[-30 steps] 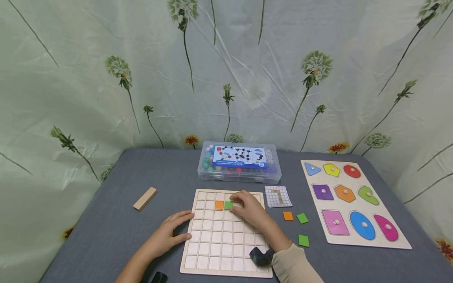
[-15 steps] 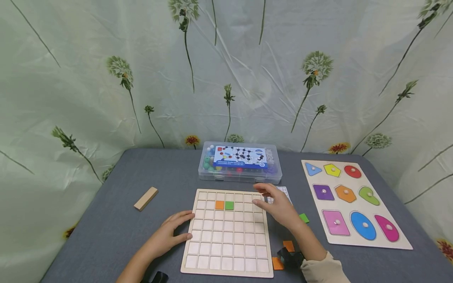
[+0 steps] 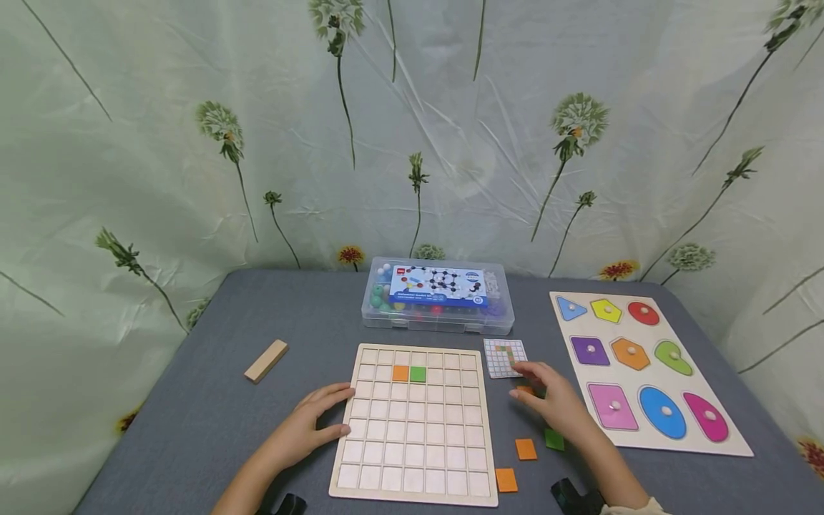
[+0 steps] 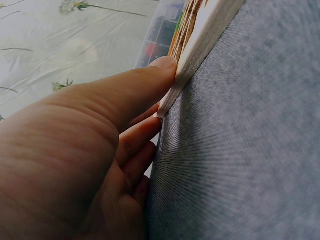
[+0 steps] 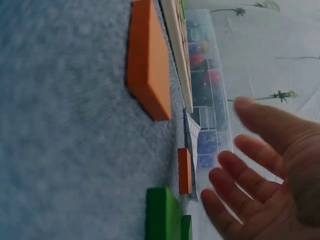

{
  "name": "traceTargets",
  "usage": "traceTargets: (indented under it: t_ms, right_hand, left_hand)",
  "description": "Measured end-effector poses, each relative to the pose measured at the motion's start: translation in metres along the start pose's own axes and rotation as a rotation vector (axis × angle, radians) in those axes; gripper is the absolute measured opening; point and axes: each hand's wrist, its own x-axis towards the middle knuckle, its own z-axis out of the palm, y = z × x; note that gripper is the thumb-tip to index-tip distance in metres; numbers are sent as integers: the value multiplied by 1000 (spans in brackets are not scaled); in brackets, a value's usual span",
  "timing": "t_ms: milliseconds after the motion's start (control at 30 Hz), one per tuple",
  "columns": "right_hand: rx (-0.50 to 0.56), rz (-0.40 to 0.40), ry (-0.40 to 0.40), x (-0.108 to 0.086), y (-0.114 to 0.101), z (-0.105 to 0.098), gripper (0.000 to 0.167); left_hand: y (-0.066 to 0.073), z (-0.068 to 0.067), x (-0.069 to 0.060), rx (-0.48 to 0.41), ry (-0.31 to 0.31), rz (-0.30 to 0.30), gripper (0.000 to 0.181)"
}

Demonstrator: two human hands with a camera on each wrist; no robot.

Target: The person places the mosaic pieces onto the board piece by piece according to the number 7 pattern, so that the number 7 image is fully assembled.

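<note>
A wooden grid board (image 3: pixel 415 429) lies on the table, with an orange tile (image 3: pixel 400 373) and a green tile (image 3: pixel 418 374) side by side in its second row. My left hand (image 3: pixel 299 429) rests against the board's left edge; in the left wrist view its thumb (image 4: pixel 162 65) touches the rim. Relaxed and holding nothing, my right hand (image 3: pixel 556 404) hovers over an orange tile (image 3: pixel 525 390), which it partly covers, beside a small pattern card (image 3: pixel 505 357). In the right wrist view that orange tile (image 5: pixel 184 171) stands apart from the fingers (image 5: pixel 240 175).
Right of the board lie two orange tiles (image 3: pixel 526 449) (image 3: pixel 506 480) and a green tile (image 3: pixel 554 439). A shape puzzle board (image 3: pixel 644 372) is at the right, a clear plastic case (image 3: pixel 438 297) at the back, a wooden block (image 3: pixel 265 361) at the left.
My right hand has moved from the green tile on the grid rightward, past the card, to the loose tiles. The green tile stays in the grid. My left hand has not moved.
</note>
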Motion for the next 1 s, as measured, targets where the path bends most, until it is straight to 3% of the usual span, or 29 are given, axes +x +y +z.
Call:
traceTargets:
  t_ms: [233,467,633,800,1000]
  right_hand:
    - [-57,30,-54,-2,5,-1,46]
    - [34,20,-125,-5,5,-6,45]
    - [-51,45,-179,-6,7,-9,34]
    - [-142,47,-172,-4,8,-6,22]
    - [-140,65,-155,-3,2,-7,21]
  left_hand:
    - [0,0,0,-1,9,19,58]
    - [-1,0,0,-6,11,23,58]
    - [0,0,0,-9,16,24,58]
    - [0,0,-1,-15,14,24,57]
    - [0,0,0,-7,11,15,58]
